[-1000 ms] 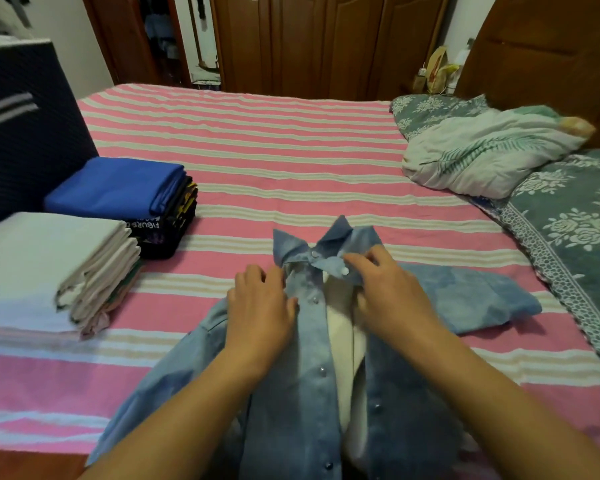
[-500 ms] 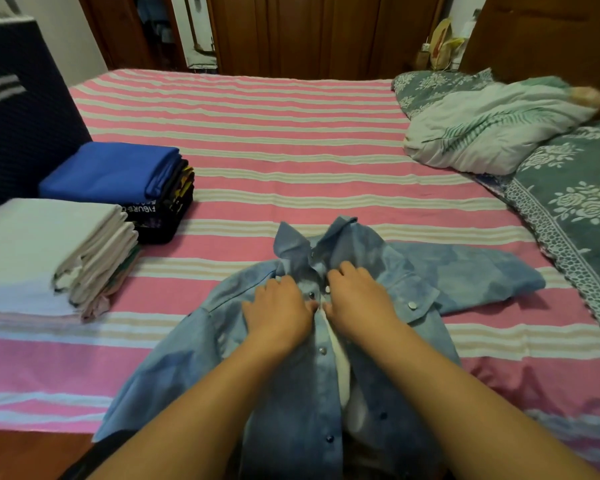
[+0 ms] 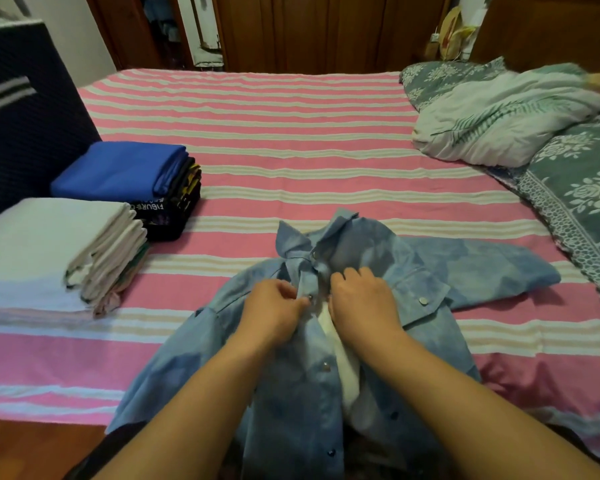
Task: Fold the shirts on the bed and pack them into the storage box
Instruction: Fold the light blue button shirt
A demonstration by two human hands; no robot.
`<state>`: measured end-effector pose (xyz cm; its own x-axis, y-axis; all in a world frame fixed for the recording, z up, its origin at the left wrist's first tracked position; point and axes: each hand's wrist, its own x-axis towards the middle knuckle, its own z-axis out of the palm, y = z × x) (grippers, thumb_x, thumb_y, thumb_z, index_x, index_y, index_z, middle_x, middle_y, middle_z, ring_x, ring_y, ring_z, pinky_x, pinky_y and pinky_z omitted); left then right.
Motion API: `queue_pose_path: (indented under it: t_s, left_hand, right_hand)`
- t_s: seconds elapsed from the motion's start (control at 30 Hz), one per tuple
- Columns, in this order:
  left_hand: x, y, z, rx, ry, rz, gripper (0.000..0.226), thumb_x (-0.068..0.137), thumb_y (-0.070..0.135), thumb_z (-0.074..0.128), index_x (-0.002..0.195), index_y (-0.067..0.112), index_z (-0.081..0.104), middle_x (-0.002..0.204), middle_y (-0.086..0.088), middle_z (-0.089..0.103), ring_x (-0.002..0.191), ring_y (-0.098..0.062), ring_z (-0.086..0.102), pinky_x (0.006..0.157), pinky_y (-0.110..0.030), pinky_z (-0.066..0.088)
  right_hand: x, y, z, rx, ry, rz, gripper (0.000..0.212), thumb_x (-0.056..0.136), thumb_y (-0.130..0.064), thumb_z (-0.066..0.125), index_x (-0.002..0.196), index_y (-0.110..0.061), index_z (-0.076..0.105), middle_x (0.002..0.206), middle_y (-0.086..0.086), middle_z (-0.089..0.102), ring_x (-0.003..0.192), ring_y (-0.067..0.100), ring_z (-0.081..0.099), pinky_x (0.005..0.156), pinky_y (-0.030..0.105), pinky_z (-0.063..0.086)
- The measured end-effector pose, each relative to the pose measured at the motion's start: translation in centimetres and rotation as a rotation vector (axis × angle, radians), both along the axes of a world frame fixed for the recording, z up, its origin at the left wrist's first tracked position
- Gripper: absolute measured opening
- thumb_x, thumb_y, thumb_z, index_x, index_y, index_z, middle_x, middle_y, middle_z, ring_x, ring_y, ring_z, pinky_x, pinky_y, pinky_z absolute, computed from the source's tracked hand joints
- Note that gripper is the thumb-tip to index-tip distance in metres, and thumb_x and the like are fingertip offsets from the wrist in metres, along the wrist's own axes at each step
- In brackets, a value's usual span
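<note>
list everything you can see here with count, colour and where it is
denim shirt: one, light blue with metal snaps, spread on the near edge of the bed, front partly open
bed sheet: one, pink with cream stripes, covers the bed
blue-topped stack: one pile of folded clothes, blue over dark ones, left side of bed
white-topped stack: one pile of folded clothes, mostly white, near left
storage box: one, dark navy, far left
quilt: one, white with green leaf print, bunched at far right
pillows: two, grey-green floral, right side
wardrobe: brown wood, behind the bed
left hand: pinches the shirt's left placket
right hand: grips the right placket
</note>
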<state>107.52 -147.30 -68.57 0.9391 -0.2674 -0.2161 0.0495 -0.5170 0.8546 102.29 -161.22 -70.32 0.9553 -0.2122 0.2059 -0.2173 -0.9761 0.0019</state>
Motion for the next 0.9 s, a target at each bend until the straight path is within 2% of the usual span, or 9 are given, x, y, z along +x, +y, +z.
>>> queue_pose_path:
  t_s: [0.07,0.13,0.23,0.3,0.4,0.57,0.67,0.77,0.9]
  left_hand:
    - [-0.1,-0.6,0.0,-0.062,0.092,-0.008,0.025,0.088,0.019,0.076,0.075,-0.001,0.07,0.057,-0.004,0.06,0.057,-0.018,0.054,0.057,-0.036,0.046]
    - [-0.3,-1.0,0.2,-0.125,0.136,0.046,0.02,0.091,0.017,0.073,0.074,0.007,0.069,0.049,0.002,0.055,0.052,-0.016,0.05,0.054,-0.029,0.041]
    - [-0.4,-1.2,0.1,-0.214,0.182,0.138,0.021,0.094,0.015,0.066,0.075,0.014,0.059,0.054,0.0,0.049,0.055,-0.017,0.043,0.054,-0.029,0.035]
    - [-0.3,-1.4,0.1,-0.24,0.19,0.148,0.019,0.097,0.02,0.063,0.079,0.014,0.057,0.063,-0.004,0.049,0.059,-0.017,0.044,0.054,-0.029,0.034]
    - [-0.8,-1.7,0.3,-0.23,0.084,0.133,0.026,0.1,0.031,0.061,0.089,0.007,0.063,0.072,-0.004,0.056,0.066,-0.015,0.05,0.059,-0.029,0.039]
    - [-1.4,-1.6,0.2,-0.262,0.065,0.097,0.031,0.098,0.03,0.064,0.076,0.01,0.072,0.066,-0.013,0.068,0.06,-0.015,0.056,0.059,-0.033,0.044]
    - [-1.3,-1.8,0.4,-0.323,0.105,0.113,0.025,0.096,0.027,0.067,0.08,0.011,0.077,0.077,-0.014,0.075,0.071,-0.025,0.069,0.068,-0.047,0.056]
    - [-1.5,-1.7,1.0,-0.427,0.184,0.14,0.018,0.096,0.02,0.069,0.083,0.012,0.079,0.084,-0.012,0.077,0.091,-0.031,0.074,0.085,-0.049,0.058]
    - [-1.5,-1.3,1.3,-0.468,0.216,0.115,0.019,0.096,0.017,0.067,0.084,0.011,0.081,0.083,-0.013,0.078,0.091,-0.033,0.074,0.088,-0.048,0.059]
  right_hand:
    - [0.2,0.0,0.8,0.088,-0.037,0.001,0.005,0.082,-0.014,0.065,0.081,-0.009,0.066,0.08,0.014,0.065,0.078,0.039,0.064,0.058,0.039,0.043]
    - [0.3,-0.6,2.1,0.221,-0.116,-0.112,0.019,0.091,-0.025,0.055,0.081,-0.012,0.065,0.083,0.013,0.066,0.08,0.039,0.062,0.061,0.037,0.037]
    - [-0.2,-1.5,3.8,0.598,-0.307,-0.226,0.034,0.095,-0.026,0.052,0.063,-0.013,0.049,0.062,0.004,0.052,0.061,0.022,0.049,0.051,0.036,0.028]
    - [-0.7,-1.6,3.9,0.701,-0.4,-0.223,0.03,0.098,-0.021,0.052,0.068,-0.017,0.053,0.062,-0.002,0.053,0.06,0.015,0.048,0.051,0.03,0.03]
    - [-1.4,-0.7,3.5,0.711,-0.472,-0.125,0.015,0.098,-0.021,0.06,0.087,-0.016,0.069,0.075,-0.003,0.067,0.071,0.016,0.059,0.061,0.032,0.041]
    - [-1.8,0.7,2.3,0.62,-0.499,0.002,0.009,0.089,-0.016,0.072,0.096,-0.017,0.076,0.089,-0.004,0.073,0.082,0.014,0.065,0.074,0.027,0.049]
    - [-1.8,0.7,1.4,0.468,-0.52,0.019,0.009,0.089,-0.018,0.071,0.096,-0.016,0.077,0.085,-0.002,0.067,0.075,0.02,0.064,0.066,0.035,0.052]
    - [-1.6,0.9,1.0,0.427,-0.519,0.051,0.013,0.09,-0.021,0.067,0.096,-0.015,0.077,0.083,-0.001,0.063,0.069,0.021,0.063,0.059,0.039,0.053]
    - [-1.5,1.4,1.0,0.438,-0.529,0.071,0.011,0.091,-0.019,0.07,0.097,-0.015,0.078,0.08,-0.001,0.062,0.066,0.018,0.061,0.058,0.037,0.053]
